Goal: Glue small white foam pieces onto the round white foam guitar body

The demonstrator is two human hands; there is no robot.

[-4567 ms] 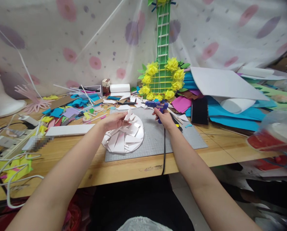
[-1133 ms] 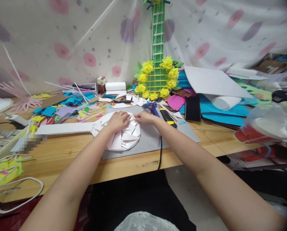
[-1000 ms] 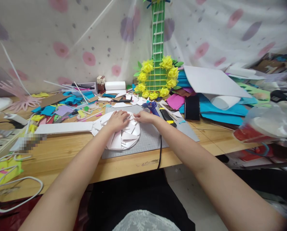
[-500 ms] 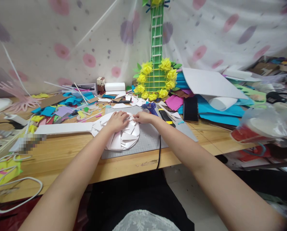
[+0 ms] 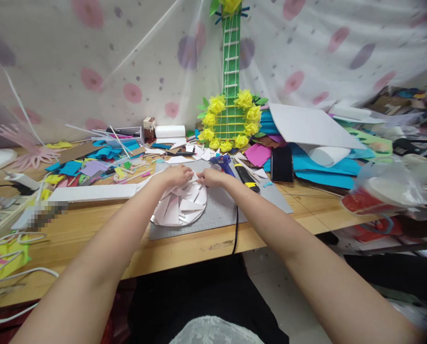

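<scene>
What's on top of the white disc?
Overlapping white pieces; the left hand and right hand are at its far side. Whatever lies beneath the hands is covered.

We see a whitish plastic-looking curtain [image 5: 270,71] with pink and purple flower-like spots [image 5: 132,92], a pale diagonal crease [image 5: 138,45] catching light, a long light-brown wooden bench [image 5: 80,224] before us, smooth grey floor [image 5: 270,282] below it.

A white, flat, banjo-shaped board [image 5: 91,193] is laid flat, with its long straight neck extended leftward over the wooden tabletop [image 5: 84,229]. The round body [image 5: 198,216] is positioned on the left part of the grey gridded mat [image 5: 220,210]. Overlapping angular white pieces [image 5: 172,210] are set across it at differing angles. The body's far edge is partly hidden.
</scene>
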